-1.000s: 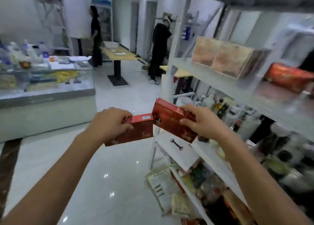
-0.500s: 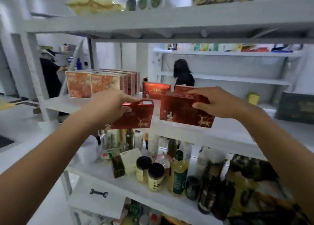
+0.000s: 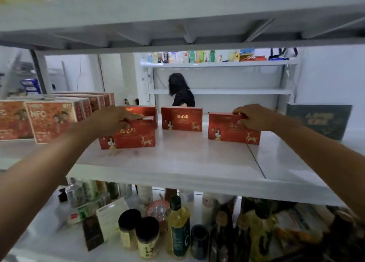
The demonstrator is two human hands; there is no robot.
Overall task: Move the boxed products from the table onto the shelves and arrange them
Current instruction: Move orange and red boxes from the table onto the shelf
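Red boxes number four on the middle shelf [image 3: 177,161], all upright with their printed faces toward you: the front left box [image 3: 128,137], the rear box [image 3: 146,111] just behind it, the middle box [image 3: 181,119] standing apart, and the right box [image 3: 227,131]. Your left grip [image 3: 114,120] is closed on the front left box, fingers curled over its top edge and the forearm reaching in from the lower left. Your right grip [image 3: 251,117] pinches the top right corner of the right box, fingers over the top and thumb on the front face, the arm stretched in from the lower right. Both held boxes look to sit on the shelf surface. To the left, the orange NFC boxes [image 3: 53,119] show two fronts, with rows behind that you cannot count exactly. One dark green box [image 3: 318,121] stands at the far right. Below, the lower shelf [image 3: 39,240] carries many bottles and jars [image 3: 148,238], too crowded to count. One person [image 3: 180,92] stands beyond the shelf.
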